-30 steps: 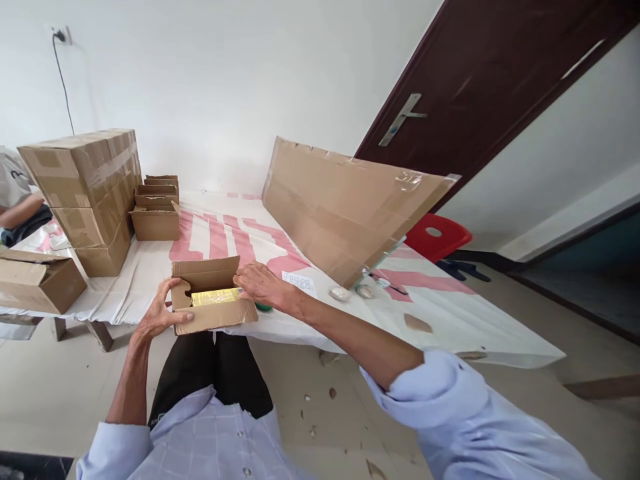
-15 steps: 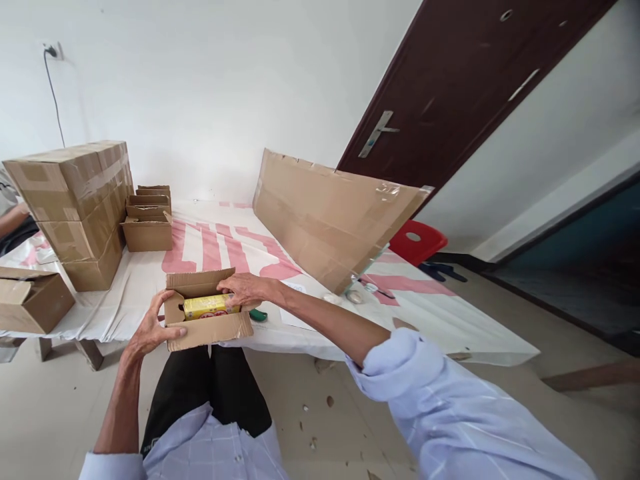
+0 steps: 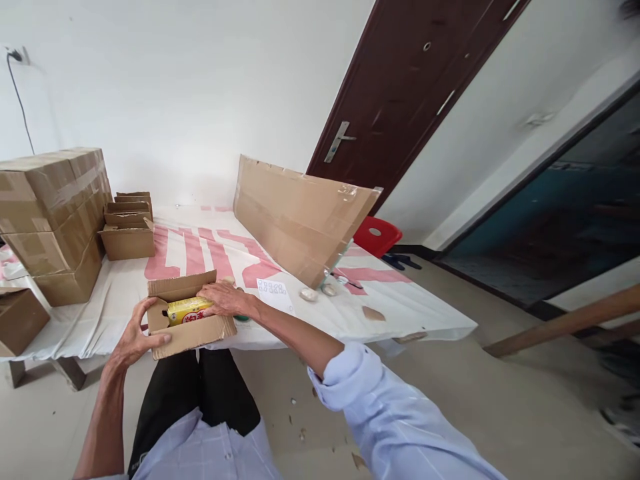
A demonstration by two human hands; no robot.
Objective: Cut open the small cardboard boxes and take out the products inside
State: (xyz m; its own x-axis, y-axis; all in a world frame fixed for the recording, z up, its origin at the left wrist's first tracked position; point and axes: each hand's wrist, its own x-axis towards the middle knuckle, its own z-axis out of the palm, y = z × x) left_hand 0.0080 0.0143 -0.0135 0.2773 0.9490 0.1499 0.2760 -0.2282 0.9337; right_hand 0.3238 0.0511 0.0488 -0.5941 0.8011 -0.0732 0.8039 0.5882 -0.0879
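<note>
An open cardboard box [image 3: 200,335] sits at the table's near edge, flaps raised along its long sides. My left hand [image 3: 134,339] grips its left end, thumb on the near flap and fingers round the far side. Inside lies a small yellow box [image 3: 186,312] with red printing. My right hand [image 3: 226,299] reaches into the carton over the yellow box's right end, its fingers bent against it; the fingertips are partly hidden. Just beyond that wrist a green object [image 3: 242,317] shows only in part.
Taped cartons [image 3: 55,227] are stacked at the left, beside several open small boxes [image 3: 127,240]. A large cardboard sheet [image 3: 300,217] leans across the table. A printed paper [image 3: 275,295] and clear tape rolls [image 3: 309,294] lie to the right. Behind stands a red chair [image 3: 377,235].
The camera view has turned to the right, so the scene sits further left. Both hands stay at the cardboard box, and more of the yellow box's red printing shows.
</note>
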